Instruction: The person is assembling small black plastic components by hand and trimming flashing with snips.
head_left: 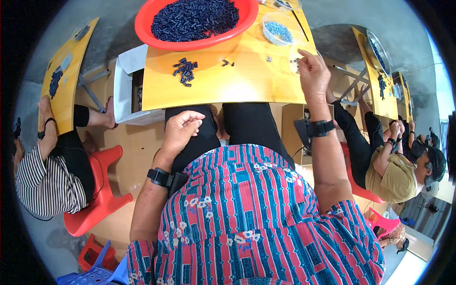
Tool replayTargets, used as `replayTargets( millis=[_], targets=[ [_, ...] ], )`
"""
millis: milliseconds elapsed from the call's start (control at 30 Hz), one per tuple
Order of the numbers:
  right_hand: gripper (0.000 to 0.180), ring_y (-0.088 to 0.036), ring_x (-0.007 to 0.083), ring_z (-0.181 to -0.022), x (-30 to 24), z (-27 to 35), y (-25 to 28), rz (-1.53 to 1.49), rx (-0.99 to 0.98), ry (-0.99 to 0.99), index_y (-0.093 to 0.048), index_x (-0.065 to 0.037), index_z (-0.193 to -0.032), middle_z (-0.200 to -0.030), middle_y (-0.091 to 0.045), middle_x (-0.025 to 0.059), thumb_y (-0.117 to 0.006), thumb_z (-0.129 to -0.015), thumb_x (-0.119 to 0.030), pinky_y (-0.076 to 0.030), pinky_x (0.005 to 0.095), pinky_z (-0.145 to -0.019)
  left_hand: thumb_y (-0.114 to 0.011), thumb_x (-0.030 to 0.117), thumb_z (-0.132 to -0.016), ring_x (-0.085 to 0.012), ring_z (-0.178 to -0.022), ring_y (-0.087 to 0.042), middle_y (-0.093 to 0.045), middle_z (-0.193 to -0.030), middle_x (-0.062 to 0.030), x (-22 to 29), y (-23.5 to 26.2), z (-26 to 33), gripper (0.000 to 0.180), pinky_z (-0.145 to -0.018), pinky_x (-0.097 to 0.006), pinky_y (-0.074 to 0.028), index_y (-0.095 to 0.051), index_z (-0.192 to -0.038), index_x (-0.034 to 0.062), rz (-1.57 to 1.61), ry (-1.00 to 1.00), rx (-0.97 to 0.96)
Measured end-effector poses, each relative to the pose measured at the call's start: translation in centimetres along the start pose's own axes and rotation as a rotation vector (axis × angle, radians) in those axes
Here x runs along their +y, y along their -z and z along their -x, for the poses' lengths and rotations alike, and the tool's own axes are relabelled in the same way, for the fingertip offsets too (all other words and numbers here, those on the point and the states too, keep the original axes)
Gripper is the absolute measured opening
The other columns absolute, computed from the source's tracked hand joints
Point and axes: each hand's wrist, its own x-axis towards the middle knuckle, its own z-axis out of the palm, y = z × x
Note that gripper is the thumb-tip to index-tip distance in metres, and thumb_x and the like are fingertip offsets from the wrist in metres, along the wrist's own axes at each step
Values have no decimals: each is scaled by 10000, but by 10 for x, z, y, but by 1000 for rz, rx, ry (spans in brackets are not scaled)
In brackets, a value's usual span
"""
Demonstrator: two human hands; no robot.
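My left hand (183, 129) is held over my lap, just off the table's near edge, with its fingers curled and thumb against them. Whatever it may pinch is too small to make out. At the table's right side, my right hand (314, 76) hovers by a shallow clear dish (293, 66) that it partly covers. Its thumb and fingertips are drawn together, and nothing nameable shows between them. A loose pile of small dark cylindrical pieces (185, 72) lies on the yellow table (256, 85). A few more dark pieces (225, 62) and some tiny pale bits (269, 59) lie toward the middle.
A red basin (142, 29) heaped with dark pieces stands at the table's far left. Beside it is a clear tub (264, 34) of small blue-white parts. An open white box (124, 90) stands left of the table. People sit at yellow tables on both sides.
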Motion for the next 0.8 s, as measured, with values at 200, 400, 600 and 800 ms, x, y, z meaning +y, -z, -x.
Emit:
replayTargets(
  millis=[200,400,600,800],
  targets=[
    [245,-513,116,-650,-43,29,-47,-190,-147,15,-693,-60,-984,-692,-524,32,-638,-778,62,-434,238,-631,-605,69,-888,-30,-634,-541,-599,-769,31,4,0,1,137,-557,-185,-462,-661,-1007,32,12,31,35],
    [167,-634,277,-742,-62,45,-62,-204,-379,-90,-707,-103,-901,-821,-640,109,-730,-738,-130,-516,336,-707,-596,59,-893,-29,-622,-541,-600,-759,23,12,-4,6,138,-553,-177,-456,-652,-1012,19,95,23,33],
    [134,-629,249,-714,-71,50,-84,-331,-436,-140,-713,-80,-899,-795,-626,111,-651,-780,-67,-510,323,-670,-598,53,-892,-32,-606,-540,-606,-760,11,5,-3,5,150,-536,-176,-448,-640,-1030,11,167,30,24],
    [121,-595,231,-627,-117,47,-103,-433,-558,57,-712,-94,-867,-730,-584,92,-659,-761,-68,-479,319,-597,-603,51,-884,-44,-592,-549,-639,-802,-16,9,-5,6,156,-537,-179,-462,-646,-1027,3,216,29,15]
  ],
)
